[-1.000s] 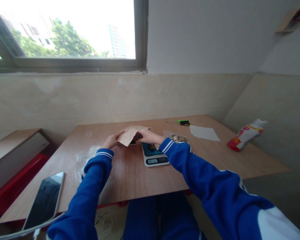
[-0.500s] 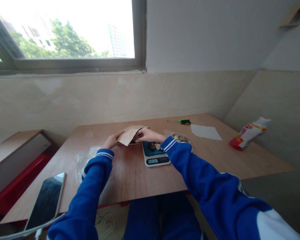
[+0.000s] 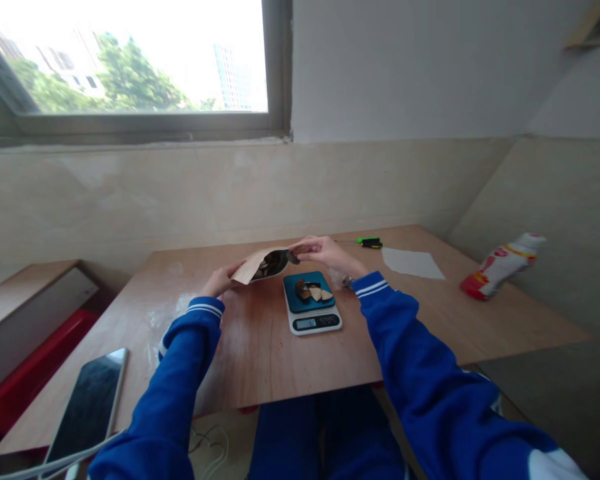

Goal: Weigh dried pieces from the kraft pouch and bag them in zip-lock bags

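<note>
Left grip point(image 3: 219, 280) pinched the near corner of a kraft paper pouch point(image 3: 263, 265) while right grip point(image 3: 325, 252) held its far end, tilted open above the bench point(image 3: 260, 353), just beside a digital kitchen scale point(image 3: 313, 323); a low, steady hold suited work so near the pieces point(image 3: 310, 291) on its pan.
</note>
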Available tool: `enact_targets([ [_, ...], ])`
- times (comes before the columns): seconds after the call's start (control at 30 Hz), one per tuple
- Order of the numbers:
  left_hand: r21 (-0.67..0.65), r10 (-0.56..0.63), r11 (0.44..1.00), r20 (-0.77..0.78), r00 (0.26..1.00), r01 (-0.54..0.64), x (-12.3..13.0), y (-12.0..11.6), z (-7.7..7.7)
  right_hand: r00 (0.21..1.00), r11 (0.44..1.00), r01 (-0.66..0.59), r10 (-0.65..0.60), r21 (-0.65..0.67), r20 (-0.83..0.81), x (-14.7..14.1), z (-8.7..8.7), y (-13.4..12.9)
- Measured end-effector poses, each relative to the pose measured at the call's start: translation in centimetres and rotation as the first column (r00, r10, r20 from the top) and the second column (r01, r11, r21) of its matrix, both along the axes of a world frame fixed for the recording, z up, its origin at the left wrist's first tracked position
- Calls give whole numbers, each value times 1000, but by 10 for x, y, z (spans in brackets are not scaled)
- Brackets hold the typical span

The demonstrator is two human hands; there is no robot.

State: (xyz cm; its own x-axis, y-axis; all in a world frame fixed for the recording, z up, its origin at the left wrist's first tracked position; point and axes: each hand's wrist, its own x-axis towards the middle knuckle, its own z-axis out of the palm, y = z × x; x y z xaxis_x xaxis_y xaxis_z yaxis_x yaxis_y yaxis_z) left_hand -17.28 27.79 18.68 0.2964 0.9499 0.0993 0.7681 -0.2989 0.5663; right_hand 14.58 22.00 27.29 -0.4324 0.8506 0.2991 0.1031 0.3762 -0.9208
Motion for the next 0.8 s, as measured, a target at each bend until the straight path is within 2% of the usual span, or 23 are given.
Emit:
enact_targets([
  [0.1,4,0,1000,16,1000,0,1,-2,1,986,978,157,-148,-135,70,29,-20,5],
  [0.17,7,6,1000,25,1000,-6,1,-4,3,969,957,243,-229,-162,96,38,-40,9],
  [0.27,6,15,1000,30,999,-15,3,-6,6,947,936,313,-295,-161,126,40,-68,15],
  [0.37,1,18,1000,28,999,-18,4,-7,7,937,929,332,-304,-166,172,36,-85,19],
  [0.53,-12,34,999,24,999,-34,5,-9,10,915,929,349,-310,-121,257,36,-91,24],
  [0.67,-17,42,999,21,999,-41,6,-9,12,884,923,381,-347,-54,315,37,-87,30],
  [0.8,-18,42,999,23,999,-42,7,-10,12,882,936,350,-323,-19,343,22,-81,38],
])
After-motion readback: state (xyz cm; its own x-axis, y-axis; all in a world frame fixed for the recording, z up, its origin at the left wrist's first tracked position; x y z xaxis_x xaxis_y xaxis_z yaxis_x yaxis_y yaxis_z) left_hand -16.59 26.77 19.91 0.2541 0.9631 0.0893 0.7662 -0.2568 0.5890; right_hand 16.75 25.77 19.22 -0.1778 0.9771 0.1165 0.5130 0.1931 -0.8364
